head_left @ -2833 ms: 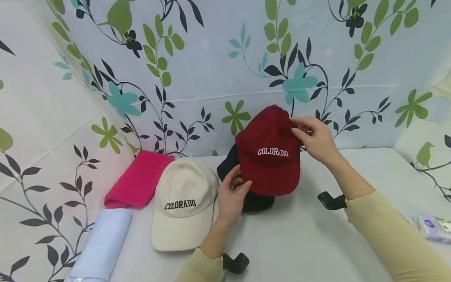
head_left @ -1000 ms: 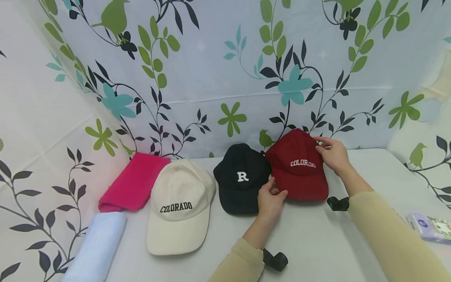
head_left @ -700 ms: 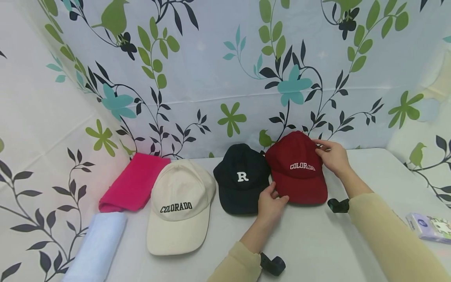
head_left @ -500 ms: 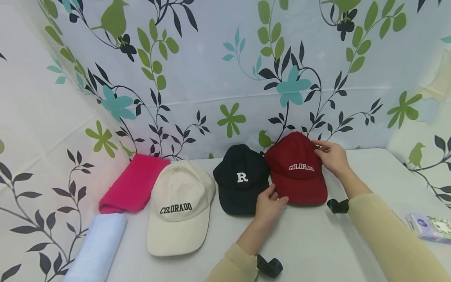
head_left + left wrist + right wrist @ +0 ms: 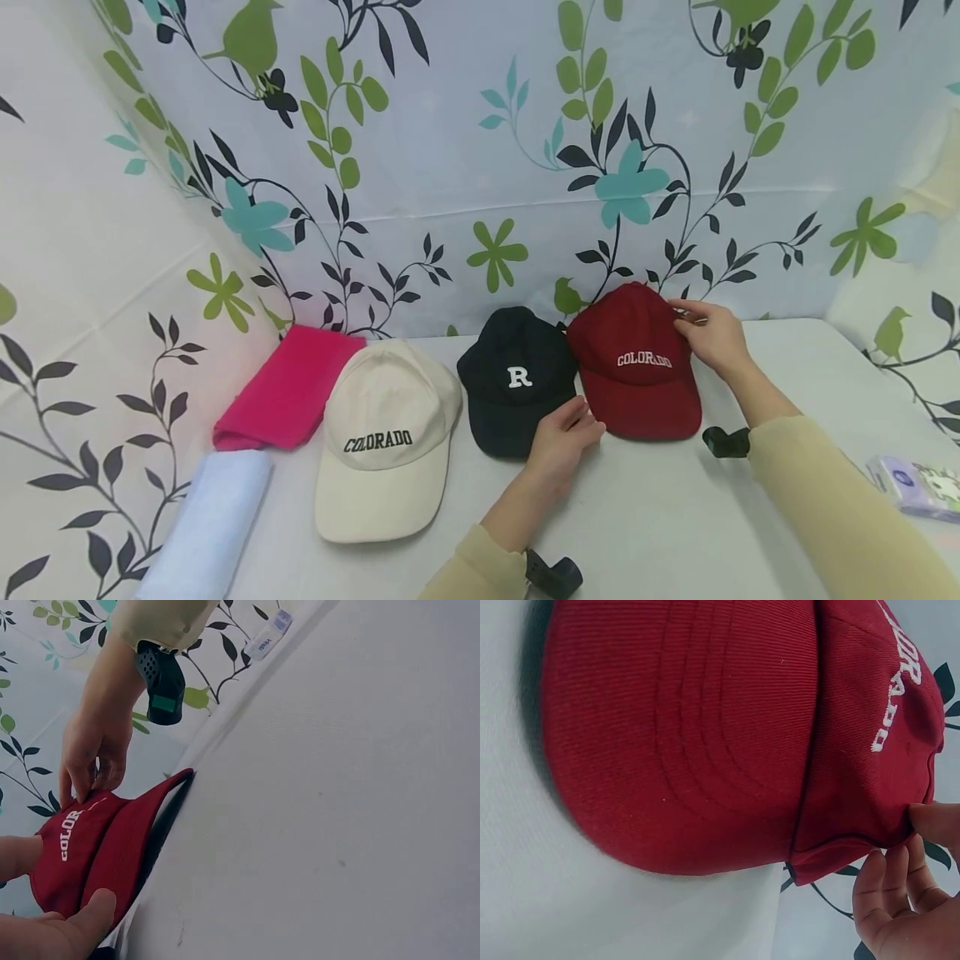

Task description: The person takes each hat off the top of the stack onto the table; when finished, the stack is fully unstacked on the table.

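Note:
A red baseball cap [image 5: 637, 367] lettered COLORADO rests on the table at the back right. My right hand [image 5: 714, 335] pinches the edge of its crown between thumb and fingers; the right wrist view shows that grip [image 5: 915, 885] closely. Left of it sits a black cap [image 5: 517, 375] with a white R, its brim's right corner partly behind my left hand [image 5: 558, 446]. That hand is just in front of the two caps, fingers loose, holding nothing. In the left wrist view its thumb [image 5: 97, 911] overlaps the red brim, contact unclear.
A cream COLORADO cap [image 5: 386, 442] lies left of the black one. Beyond it are a folded pink cloth [image 5: 292, 387] and a folded light blue cloth [image 5: 213, 525]. A purple-white packet [image 5: 915, 487] lies at the right edge. A patterned curtain [image 5: 450, 167] hangs behind the table.
The red cap has come down from in front of the black cap to the table on its right. My left hand has let go and drawn back slightly left; my right hand still pinches it.

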The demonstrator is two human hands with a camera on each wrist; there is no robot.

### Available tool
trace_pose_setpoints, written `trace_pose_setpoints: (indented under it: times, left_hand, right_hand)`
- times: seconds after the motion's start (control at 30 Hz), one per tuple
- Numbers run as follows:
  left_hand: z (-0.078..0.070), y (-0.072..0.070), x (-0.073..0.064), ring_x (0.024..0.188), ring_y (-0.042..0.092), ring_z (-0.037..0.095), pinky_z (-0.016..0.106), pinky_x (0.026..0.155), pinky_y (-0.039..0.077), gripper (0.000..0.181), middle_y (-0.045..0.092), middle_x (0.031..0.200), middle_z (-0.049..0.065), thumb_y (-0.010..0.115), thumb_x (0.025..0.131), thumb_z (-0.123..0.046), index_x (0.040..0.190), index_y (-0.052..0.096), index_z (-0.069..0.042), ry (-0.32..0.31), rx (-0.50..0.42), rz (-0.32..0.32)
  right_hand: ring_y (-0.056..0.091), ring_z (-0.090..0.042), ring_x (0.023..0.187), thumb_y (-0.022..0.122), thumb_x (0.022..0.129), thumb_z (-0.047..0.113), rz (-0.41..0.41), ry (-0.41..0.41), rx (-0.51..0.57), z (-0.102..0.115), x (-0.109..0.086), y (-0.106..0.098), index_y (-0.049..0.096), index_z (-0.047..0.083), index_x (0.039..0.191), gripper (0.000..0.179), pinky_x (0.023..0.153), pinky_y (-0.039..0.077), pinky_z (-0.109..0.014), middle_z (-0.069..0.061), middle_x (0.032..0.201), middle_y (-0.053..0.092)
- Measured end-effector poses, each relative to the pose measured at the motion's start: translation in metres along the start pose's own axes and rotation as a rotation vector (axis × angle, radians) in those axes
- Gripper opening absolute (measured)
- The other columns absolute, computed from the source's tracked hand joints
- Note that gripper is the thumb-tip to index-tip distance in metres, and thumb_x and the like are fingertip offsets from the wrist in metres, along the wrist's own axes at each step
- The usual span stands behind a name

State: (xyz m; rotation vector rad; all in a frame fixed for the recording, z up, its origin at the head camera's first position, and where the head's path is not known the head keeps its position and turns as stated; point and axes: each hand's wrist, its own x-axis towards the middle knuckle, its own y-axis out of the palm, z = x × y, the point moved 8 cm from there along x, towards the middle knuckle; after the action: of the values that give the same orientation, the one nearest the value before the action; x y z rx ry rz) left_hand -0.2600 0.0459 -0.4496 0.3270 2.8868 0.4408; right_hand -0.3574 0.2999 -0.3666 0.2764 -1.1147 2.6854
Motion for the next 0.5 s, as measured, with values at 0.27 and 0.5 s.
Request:
trace_pose_setpoints:
  times: [0.27, 0.5]
  left_hand:
    - [-0.006, -0.008, -0.004, 0.118, 0.06, 0.024, 0.038, 0.101, 0.049, 0.061, 0.052, 0.143, 0.02, 0.067, 0.095, -0.005, 0.149, 0.042, 0.006, 0.018, -0.024, 0.051]
    - [-0.011, -0.015, -0.005, 0.114, 0.062, 0.023, 0.037, 0.099, 0.05, 0.057, 0.053, 0.143, 0.021, 0.066, 0.096, -0.007, 0.148, 0.045, 0.005, 0.046, -0.057, 0.074]
  right_hand:
    - [0.062, -0.042, 0.108, 0.054, 0.102, 0.011, -0.015, -0.007, 0.043, 0.007, -0.002, -0.005, 0.058, -0.001, 0.139, 0.039, 0.062, 0.046, -0.016, -0.027, 0.115, 0.063]
    - [0.061, -0.043, 0.112, 0.054, 0.104, 0.015, -0.018, -0.03, 0.094, 0.02, -0.007, -0.006, 0.057, 0.0, 0.14, 0.04, 0.065, 0.045, -0.012, -0.027, 0.119, 0.061]
